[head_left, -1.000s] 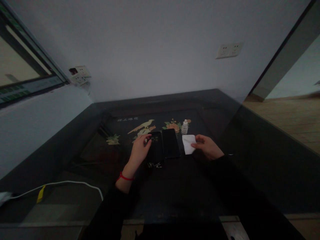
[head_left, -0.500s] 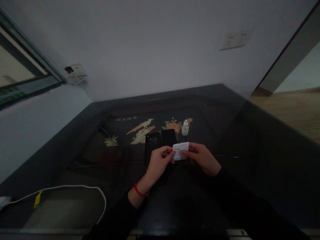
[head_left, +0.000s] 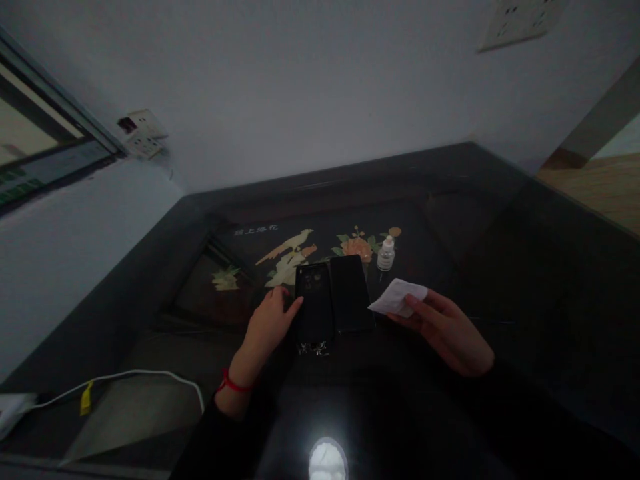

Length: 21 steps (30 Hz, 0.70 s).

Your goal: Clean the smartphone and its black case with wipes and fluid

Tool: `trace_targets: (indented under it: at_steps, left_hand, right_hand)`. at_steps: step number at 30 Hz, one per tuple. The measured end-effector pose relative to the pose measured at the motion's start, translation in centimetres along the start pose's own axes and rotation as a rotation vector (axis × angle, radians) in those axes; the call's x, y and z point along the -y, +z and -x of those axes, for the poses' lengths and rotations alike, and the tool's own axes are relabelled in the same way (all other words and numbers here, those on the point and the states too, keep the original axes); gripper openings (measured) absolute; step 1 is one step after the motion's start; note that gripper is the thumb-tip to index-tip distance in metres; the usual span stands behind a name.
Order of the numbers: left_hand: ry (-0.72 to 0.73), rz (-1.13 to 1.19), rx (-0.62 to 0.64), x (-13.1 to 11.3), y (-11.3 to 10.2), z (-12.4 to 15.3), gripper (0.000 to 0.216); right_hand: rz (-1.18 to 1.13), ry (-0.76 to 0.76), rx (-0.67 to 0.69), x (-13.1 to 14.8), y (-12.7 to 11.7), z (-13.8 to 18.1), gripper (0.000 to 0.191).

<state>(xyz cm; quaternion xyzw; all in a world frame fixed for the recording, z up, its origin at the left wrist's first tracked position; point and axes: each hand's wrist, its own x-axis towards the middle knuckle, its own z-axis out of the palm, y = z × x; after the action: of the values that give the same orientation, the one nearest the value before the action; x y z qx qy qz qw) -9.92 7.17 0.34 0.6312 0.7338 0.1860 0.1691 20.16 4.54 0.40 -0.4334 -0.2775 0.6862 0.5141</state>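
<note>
Two dark phones lie side by side on a black glossy table [head_left: 450, 227]. The left phone [head_left: 313, 300] shows its camera cluster, and the right phone [head_left: 350, 293] lies flat with a dark face. My left hand [head_left: 270, 327] rests at the left phone's left edge with its fingers touching it. A white folded wipe [head_left: 397, 297] is pinched in my right hand [head_left: 445, 327], just right of the phones. I wear black sleeves and a red string on the left wrist.
A small white dropper bottle [head_left: 385, 253] stands behind the phones. Small metal bits [head_left: 313, 348] lie at the phones' near end. A white cable [head_left: 130, 380] with a yellow tag runs at the near left. Walls with sockets close off the back and left.
Half a second ago both hands held the wipe together over the phones. Now the left hand has gone back to the left phone and the right hand has carried the wipe to the right.
</note>
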Motion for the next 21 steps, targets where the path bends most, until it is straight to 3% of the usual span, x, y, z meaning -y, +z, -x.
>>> trace_targets:
  at_steps: [4,10,14,19,21]
  left_hand:
    - [0.004,-0.009,0.063,-0.1,1.0,-0.1,0.02]
    - [-0.093,0.16,-0.017,-0.1,0.4,-1.1,0.014]
    - [-0.2,0.378,-0.039,-0.6,0.0,-1.1,0.027]
    - [-0.326,0.667,0.008,-3.5,-0.3,0.5,0.037]
    - [-0.474,0.947,0.159,-5.0,-0.3,1.6,0.037]
  right_hand:
    - [-0.073,0.047,-0.047,-0.4,0.1,-0.1,0.032]
    - [-0.123,0.12,-0.06,-0.2,0.3,-0.2,0.034]
    - [-0.187,0.097,-0.085,-0.3,0.0,-0.2,0.029]
    - [-0.251,0.048,-0.113,-0.2,-0.3,-0.2,0.022]
    - [-0.259,0.045,-0.118,-0.1,-0.4,-0.1,0.023]
